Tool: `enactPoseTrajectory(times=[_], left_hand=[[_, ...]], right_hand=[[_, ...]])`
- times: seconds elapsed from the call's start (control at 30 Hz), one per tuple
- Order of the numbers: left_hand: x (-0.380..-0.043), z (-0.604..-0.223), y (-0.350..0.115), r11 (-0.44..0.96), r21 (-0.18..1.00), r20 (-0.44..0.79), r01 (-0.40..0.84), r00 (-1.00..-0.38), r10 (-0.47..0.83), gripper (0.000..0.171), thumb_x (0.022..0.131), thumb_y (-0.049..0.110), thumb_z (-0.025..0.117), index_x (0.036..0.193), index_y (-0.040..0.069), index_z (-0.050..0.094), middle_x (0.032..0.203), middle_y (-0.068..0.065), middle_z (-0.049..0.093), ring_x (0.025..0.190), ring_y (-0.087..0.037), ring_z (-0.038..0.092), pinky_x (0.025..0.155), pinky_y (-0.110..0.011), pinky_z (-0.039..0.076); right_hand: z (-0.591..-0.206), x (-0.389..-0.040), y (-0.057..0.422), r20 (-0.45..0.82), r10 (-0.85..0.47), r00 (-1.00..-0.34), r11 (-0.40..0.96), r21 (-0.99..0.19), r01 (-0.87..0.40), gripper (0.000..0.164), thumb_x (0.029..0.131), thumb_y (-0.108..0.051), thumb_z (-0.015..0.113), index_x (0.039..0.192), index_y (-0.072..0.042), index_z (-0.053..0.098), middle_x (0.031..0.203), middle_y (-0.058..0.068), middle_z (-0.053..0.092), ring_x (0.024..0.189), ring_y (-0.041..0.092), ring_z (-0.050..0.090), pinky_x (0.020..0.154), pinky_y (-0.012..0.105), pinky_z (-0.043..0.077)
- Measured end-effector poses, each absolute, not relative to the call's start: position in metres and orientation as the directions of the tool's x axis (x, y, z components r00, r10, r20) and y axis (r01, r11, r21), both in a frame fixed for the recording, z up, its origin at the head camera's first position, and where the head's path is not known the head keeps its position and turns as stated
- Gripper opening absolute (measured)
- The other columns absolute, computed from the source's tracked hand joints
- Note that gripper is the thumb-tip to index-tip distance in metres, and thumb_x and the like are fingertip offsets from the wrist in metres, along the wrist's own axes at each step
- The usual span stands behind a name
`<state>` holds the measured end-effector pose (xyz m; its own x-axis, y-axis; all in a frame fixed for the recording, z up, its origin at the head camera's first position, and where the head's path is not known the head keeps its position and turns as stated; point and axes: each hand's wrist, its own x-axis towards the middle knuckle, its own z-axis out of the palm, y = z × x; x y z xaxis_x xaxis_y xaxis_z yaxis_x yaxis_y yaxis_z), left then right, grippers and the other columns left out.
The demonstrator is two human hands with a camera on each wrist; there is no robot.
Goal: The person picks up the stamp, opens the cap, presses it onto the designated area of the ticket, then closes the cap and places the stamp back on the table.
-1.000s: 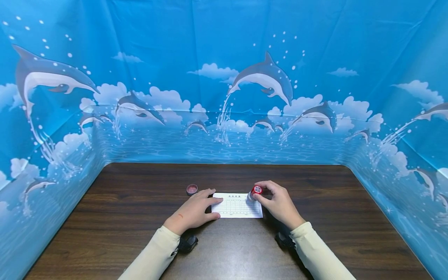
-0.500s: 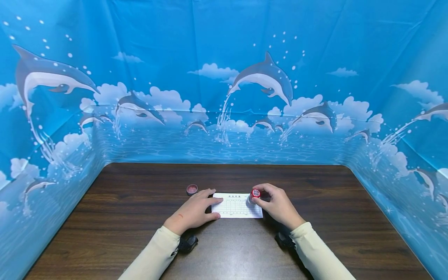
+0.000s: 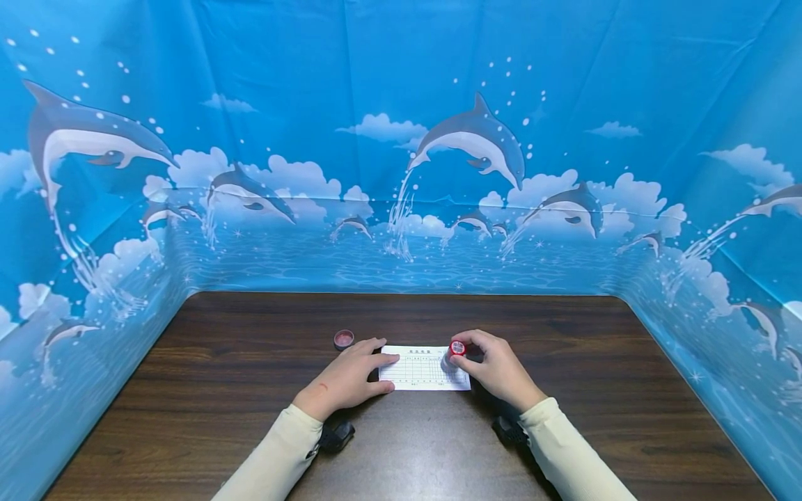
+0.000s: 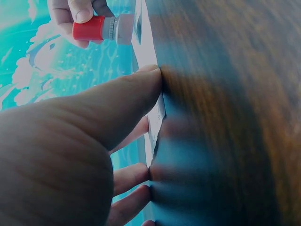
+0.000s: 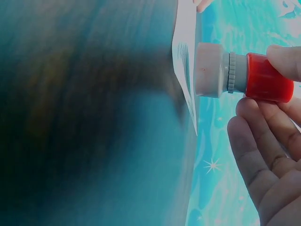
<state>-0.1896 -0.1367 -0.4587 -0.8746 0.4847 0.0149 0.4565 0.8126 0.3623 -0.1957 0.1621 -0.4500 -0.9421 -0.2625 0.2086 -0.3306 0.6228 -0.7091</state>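
Note:
A white printed form with a grid (image 3: 416,369) lies flat on the table. My left hand (image 3: 347,376) rests on its left end, thumb and fingers spread across the edge. My right hand (image 3: 498,362) pinches a stamp by its red handle (image 3: 458,347) above the form's right part. In the right wrist view the stamp has a grey ribbed collar (image 5: 232,72) and a pale, see-through base (image 5: 209,69). That base stands upright, right at the paper's surface. The left wrist view shows the left thumb (image 4: 150,77) pressing the paper's edge.
A small round container (image 3: 343,339) with reddish contents, open at the top, stands beyond the left hand. The dark wood table (image 3: 250,348) is bordered at the back and sides by a blue dolphin-print cloth (image 3: 313,243). Both wrists carry black cameras.
The stamp has gone from tilted to upright and shifted slightly left, with the right hand following it. My left hand and the form have stayed where they were.

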Motion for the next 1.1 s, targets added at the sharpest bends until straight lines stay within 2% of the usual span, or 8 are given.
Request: enactPoseTrajectory(times=[0.8, 1.1], left_hand=[[-0.1894, -0.4577, -0.1367, 0.810, 0.362, 0.018, 0.462, -0.872, 0.489, 0.053, 0.096, 0.041, 0.074, 0.143, 0.020, 0.064, 0.158, -0.015, 0.046, 0.146, -0.036, 0.042, 0.116, -0.055, 0.039], [-0.1888, -0.4576, -0.1371, 0.807, 0.371, 0.018, 0.461, -0.872, 0.490, 0.053, 0.096, 0.041, 0.075, 0.143, 0.019, 0.065, 0.158, -0.015, 0.046, 0.147, -0.036, 0.042, 0.116, -0.055, 0.039]], right_hand=[[-0.4504, -0.1955, 0.1613, 0.174, -0.274, -0.946, 0.623, -0.717, -0.313, 0.027, 0.088, -0.012, 0.084, 0.113, -0.019, 0.074, 0.103, -0.009, 0.069, 0.093, 0.009, 0.064, 0.090, 0.037, 0.059], [-0.4524, -0.1956, 0.1603, 0.151, -0.270, -0.951, 0.642, -0.708, -0.295, 0.030, 0.089, -0.012, 0.083, 0.118, -0.018, 0.074, 0.107, -0.007, 0.070, 0.096, 0.010, 0.065, 0.092, 0.039, 0.058]])
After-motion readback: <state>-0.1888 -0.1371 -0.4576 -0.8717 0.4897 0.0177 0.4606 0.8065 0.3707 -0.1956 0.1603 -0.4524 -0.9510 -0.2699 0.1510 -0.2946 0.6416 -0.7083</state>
